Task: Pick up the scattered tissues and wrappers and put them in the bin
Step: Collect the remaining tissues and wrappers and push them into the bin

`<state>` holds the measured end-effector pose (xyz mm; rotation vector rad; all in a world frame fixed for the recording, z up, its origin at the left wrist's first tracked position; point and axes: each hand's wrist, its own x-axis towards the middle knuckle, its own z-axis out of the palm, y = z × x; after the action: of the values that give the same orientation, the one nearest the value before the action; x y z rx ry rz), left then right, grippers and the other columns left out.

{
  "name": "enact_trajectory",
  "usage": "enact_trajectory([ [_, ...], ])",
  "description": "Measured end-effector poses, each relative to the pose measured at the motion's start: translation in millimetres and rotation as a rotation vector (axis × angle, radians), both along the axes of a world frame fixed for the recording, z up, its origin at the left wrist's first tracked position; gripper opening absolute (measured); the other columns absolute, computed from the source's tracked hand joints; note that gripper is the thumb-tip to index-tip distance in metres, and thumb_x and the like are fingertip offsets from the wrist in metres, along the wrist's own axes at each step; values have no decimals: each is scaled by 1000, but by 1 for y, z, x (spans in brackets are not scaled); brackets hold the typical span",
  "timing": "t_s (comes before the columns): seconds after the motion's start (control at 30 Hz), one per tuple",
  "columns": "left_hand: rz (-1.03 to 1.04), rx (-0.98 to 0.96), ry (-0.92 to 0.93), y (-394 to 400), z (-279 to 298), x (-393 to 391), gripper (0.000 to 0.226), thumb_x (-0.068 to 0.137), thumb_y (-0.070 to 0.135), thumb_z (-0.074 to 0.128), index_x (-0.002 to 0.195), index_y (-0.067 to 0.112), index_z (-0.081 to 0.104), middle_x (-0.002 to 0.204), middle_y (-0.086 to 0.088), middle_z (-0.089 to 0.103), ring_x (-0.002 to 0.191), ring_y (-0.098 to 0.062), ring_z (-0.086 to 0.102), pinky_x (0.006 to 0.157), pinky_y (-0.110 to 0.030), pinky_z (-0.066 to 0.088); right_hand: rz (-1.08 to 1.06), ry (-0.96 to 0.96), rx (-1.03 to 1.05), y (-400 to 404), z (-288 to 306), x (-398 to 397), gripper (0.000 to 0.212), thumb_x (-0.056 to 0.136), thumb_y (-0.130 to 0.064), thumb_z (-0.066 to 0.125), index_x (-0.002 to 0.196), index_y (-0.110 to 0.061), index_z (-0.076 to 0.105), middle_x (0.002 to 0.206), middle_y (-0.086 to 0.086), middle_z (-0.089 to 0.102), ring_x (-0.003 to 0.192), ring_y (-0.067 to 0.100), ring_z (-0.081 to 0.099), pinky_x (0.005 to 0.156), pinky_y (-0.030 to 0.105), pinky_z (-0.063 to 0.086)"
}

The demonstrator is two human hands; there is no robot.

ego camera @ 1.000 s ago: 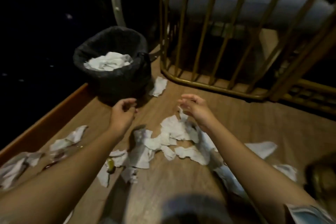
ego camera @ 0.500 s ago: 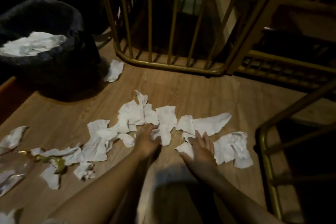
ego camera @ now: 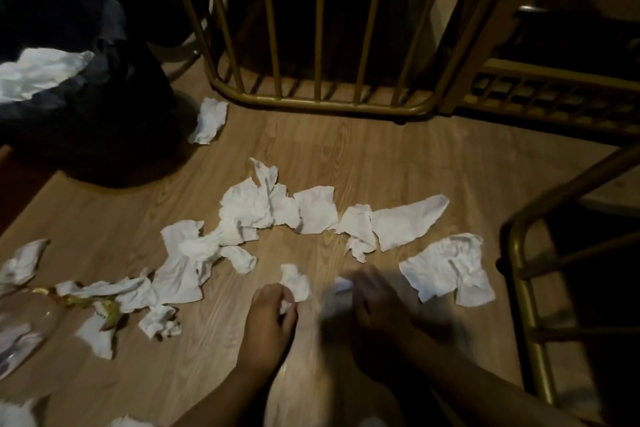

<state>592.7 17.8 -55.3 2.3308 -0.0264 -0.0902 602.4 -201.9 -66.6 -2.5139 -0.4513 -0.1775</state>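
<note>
Left hand (ego camera: 268,314) low over wood floor (ego camera: 346,156), fingers curled round crumpled tissue (ego camera: 295,282); tissue sticks up past fingertips, lower part tucked under thumb side. Forearm comes in from bottom centre, wrist bent a bit toward right.

Right hand (ego camera: 375,302) motion-blurred, palm down just beside left hand. Small white scrap (ego camera: 343,284) at its fingertips, touching or nearly so; can't tell if pinched or just under fingers, can't tell finger spread either. Forearm runs in from bottom right.

Rest of tissues scattered on floor beyond both hands: big bunched cluster (ego camera: 258,206) mid-floor, flat sheet (ego camera: 317,208) beside it, long sheet (ego camera: 407,220) further right, crinkled sheet (ego camera: 448,263) just right of right hand, apart from it. Lone tissue (ego camera: 209,120) near bin base. More pieces trailing left, w/ yellowish wrapper (ego camera: 104,308) mixed in and clear plastic wrapper (ego camera: 24,329) at left edge.

Bin (ego camera: 86,87) top left, black liner, white tissues (ego camera: 38,71) piled inside, well apart from hands. Gold metal railing (ego camera: 311,102) across top, another gold frame (ego camera: 523,288) at right edge.
</note>
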Motion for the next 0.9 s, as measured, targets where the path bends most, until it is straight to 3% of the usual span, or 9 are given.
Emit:
enact_trajectory([
  [0.13,53,-110,28,-5,24,31,31,86,41,64,70,18,49,66,4,56,66,-13,55,61,-36,50,-243,-58,142,3,23,56,23,93,-32,61,86,-10,62,86,4,56,78,12,52,69,19,47],
  [0.23,20,-48,-24,-21,49,67,37,79,50,58,60,20,49,71,0,53,69,-17,51,62,-31,44,-441,35,228,-3,26,89,17,90,-20,66,86,-4,70,112,9,58,102,16,55,88,5,32],
  [0.33,-60,-38,-132,-38,56,101,32,84,15,60,59,28,44,101,-6,54,95,-19,52,78,-24,41,-391,138,163,-3,11,101,18,90,-14,62,100,-1,70,143,12,50,131,24,46,109,28,32],
  [0.4,-152,0,-114,-49,52,120,11,85,2,58,82,13,63,134,-9,47,120,-16,45,95,-19,34,-281,116,57,-2,-3,99,23,90,-26,58,97,-7,70,141,10,53,135,25,44,116,43,25],
  [0.5,-341,101,7,-58,35,138,52,84,7,64,133,12,48,158,-6,24,147,-22,19,118,-30,20,-116,94,-159,-2,-20,82,33,91,-36,50,105,-15,70,131,8,61,130,26,49,118,51,16],
  [0.57,-433,240,89,-57,21,142,76,82,9,67,148,17,30,161,-4,14,150,-24,3,122,-42,12,-54,53,-181,-3,-23,66,29,91,-31,49,107,-14,67,120,10,64,119,29,56,113,51,29],
  [0.73,-352,231,-61,-40,-7,116,52,87,20,58,137,16,45,133,-8,48,125,-26,42,105,-37,38,-71,31,-65,-7,-3,49,19,93,-31,48,94,-16,60,97,3,60,83,16,58,72,32,54],
  [0.83,-345,220,-138,-35,-17,99,31,88,32,55,118,23,56,108,-1,58,101,-22,49,87,-38,41,-304,31,166,-19,4,64,56,99,-49,28,105,-7,64,105,11,61,92,19,61,81,25,48],
  [0.9,-378,227,-169,-32,-22,94,17,88,40,56,95,25,60,89,4,61,86,-17,52,77,-35,38,-443,-78,224,-29,5,80,37,99,-33,41,102,-5,65,111,13,57,97,13,56,85,25,48],
])
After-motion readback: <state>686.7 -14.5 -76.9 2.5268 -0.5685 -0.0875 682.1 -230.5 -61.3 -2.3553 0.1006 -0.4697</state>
